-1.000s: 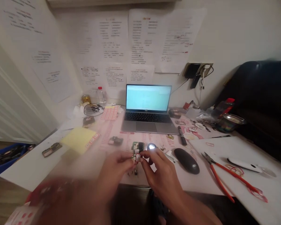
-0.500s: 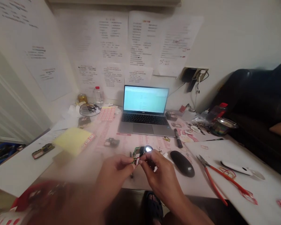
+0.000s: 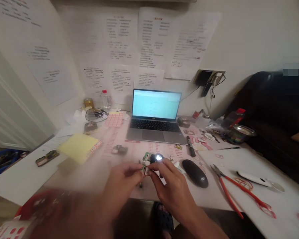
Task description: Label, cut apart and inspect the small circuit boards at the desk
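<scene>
Left hand [image 3: 123, 179] is nearly closed at the fingertips, thumb and forefinger seeming to pinch the near left edge of a small green circuit board [image 3: 147, 156]. Opposite it, the right hand [image 3: 171, 179] pinches a tiny red-edged part [image 3: 147, 171] between thumb and forefinger; whether that part is fixed to the board, I cannot tell. The board sits between the two hands, near the front of the desk [image 3: 199, 198]. The step in hand looks like working the part against the board; the next move would call for a steady left grip and small, controlled pressure from the right. Just beyond the right fingers glows a round light [image 3: 158, 157]. To the right lie a black mouse [image 3: 195, 173] and orange-handled pliers [image 3: 220, 174]; an open laptop [image 3: 156, 103] stands behind.
</scene>
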The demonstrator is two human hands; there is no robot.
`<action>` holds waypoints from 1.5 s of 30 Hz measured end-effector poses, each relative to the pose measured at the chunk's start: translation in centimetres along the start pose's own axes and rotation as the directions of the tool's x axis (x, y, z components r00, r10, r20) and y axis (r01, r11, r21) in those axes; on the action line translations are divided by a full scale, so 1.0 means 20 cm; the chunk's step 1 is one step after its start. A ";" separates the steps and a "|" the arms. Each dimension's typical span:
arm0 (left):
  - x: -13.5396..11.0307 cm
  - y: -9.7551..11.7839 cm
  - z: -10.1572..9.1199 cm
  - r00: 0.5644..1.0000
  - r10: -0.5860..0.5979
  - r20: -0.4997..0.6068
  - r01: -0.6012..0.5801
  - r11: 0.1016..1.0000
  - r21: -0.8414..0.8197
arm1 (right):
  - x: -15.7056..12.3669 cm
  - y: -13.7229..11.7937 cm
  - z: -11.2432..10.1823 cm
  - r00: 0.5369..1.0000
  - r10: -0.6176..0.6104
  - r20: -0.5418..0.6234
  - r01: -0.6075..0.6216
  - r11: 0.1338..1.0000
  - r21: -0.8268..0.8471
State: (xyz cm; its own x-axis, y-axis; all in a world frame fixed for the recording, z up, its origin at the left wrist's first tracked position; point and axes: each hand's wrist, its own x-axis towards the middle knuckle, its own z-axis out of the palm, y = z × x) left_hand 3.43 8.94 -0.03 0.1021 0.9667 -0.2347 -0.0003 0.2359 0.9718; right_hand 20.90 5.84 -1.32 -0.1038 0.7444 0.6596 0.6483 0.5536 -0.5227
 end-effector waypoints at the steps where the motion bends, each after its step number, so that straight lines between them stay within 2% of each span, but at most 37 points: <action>1: 0.00 0.00 0.00 1.000 0.008 -0.006 -0.008 1.000 0.018 | 0.00 0.00 0.00 1.000 -0.001 0.007 0.001 1.000 -0.001; 7: -0.01 0.00 0.00 1.000 0.019 -0.005 -0.019 0.997 0.074 | -0.01 0.01 0.00 1.000 -0.026 0.006 0.026 0.999 -0.030; 16: -0.01 -0.01 0.00 0.999 0.035 0.013 -0.036 0.999 0.034 | -0.03 0.01 -0.01 0.990 -0.132 -0.045 0.126 0.986 -0.109; 23: -0.02 0.01 0.00 0.999 0.035 0.027 -0.036 0.999 0.013 | -0.03 0.03 -0.01 0.984 -0.172 -0.042 0.165 0.977 -0.132; 30: -0.03 0.00 -0.01 0.999 0.043 0.020 -0.044 0.998 0.034 | -0.03 0.01 0.00 0.991 -0.126 -0.038 0.120 0.984 -0.133; 40: -0.03 0.01 -0.01 0.998 0.054 0.032 -0.054 0.999 0.008 | -0.03 0.01 0.00 0.984 -0.172 -0.054 0.161 0.975 -0.155; 45: -0.03 0.01 -0.01 0.997 0.066 0.035 -0.067 0.997 0.039 | -0.02 0.01 0.00 0.989 -0.127 -0.069 0.118 0.985 -0.122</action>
State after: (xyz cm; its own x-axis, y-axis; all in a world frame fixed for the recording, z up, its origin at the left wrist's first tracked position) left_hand 3.15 8.48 0.19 0.1367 0.9761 -0.1689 0.0314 0.1661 0.9856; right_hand 21.11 5.55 -1.67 -0.1335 0.6403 0.7565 0.7183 0.5883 -0.3713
